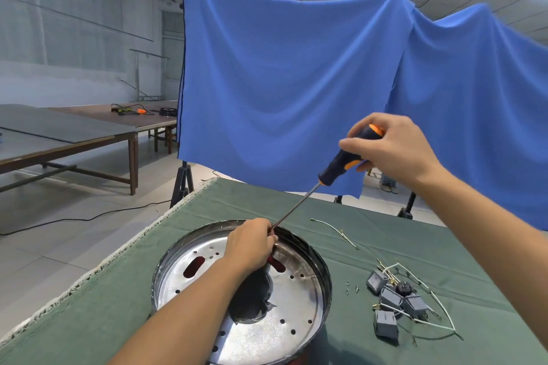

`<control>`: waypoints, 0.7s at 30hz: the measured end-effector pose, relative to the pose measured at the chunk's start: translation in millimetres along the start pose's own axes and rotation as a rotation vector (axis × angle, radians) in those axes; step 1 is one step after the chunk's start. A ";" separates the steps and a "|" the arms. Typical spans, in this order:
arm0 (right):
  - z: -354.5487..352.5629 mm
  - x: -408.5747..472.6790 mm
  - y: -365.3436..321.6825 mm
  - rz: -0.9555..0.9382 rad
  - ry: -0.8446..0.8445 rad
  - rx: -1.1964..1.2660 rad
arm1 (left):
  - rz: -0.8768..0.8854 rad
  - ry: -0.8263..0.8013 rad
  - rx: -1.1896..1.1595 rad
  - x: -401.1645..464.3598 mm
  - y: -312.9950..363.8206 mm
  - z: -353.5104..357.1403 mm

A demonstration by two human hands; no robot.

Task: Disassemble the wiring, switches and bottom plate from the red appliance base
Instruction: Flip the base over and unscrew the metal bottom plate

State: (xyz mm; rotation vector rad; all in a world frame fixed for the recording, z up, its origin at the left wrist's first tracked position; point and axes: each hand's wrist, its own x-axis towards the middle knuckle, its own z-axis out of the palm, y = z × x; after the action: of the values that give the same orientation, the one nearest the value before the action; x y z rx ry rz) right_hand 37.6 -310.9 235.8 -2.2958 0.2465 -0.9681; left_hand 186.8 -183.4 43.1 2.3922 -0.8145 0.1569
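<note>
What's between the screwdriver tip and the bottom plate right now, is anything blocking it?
The left hand is. It grips the lower shaft of the screwdriver at the far rim of the bottom plate, hiding the tip. Nothing else visible blocks it; the right hand holds the handle.

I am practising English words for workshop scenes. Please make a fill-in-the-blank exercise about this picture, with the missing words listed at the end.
1. The right hand grips the screwdriver by its black and ____ handle.
2. The left hand rests at the far rim of the round ____ bottom plate.
3. The grey switches lie on the ____ tablecloth, to the right of the plate.
4. A large ____ cloth hangs behind the table.

Missing words: orange; metal; green; blue
</note>
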 end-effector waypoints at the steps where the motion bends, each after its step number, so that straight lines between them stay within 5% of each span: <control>1: 0.1 -7.5 8.8 0.014 0.011 0.041 | -0.015 0.000 -0.004 0.2 -0.8 -0.1; 6: -3.9 -47.8 50.8 0.112 -0.088 0.068 | -0.091 0.009 0.026 -0.2 -3.8 -3.5; 12: 8.4 -86.7 71.7 0.225 -0.624 -0.687 | -0.097 0.032 -0.069 -1.3 2.1 -6.8; 21: 33.6 -113.2 88.3 0.444 -0.356 -0.668 | -0.109 0.162 -0.468 -5.5 21.5 -28.1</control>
State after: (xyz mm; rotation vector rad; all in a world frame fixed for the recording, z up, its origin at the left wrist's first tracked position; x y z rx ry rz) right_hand -13.6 -319.8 97.8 -2.7619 0.9961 -0.2507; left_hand 171.8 -177.9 75.2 1.9472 -0.5686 0.1012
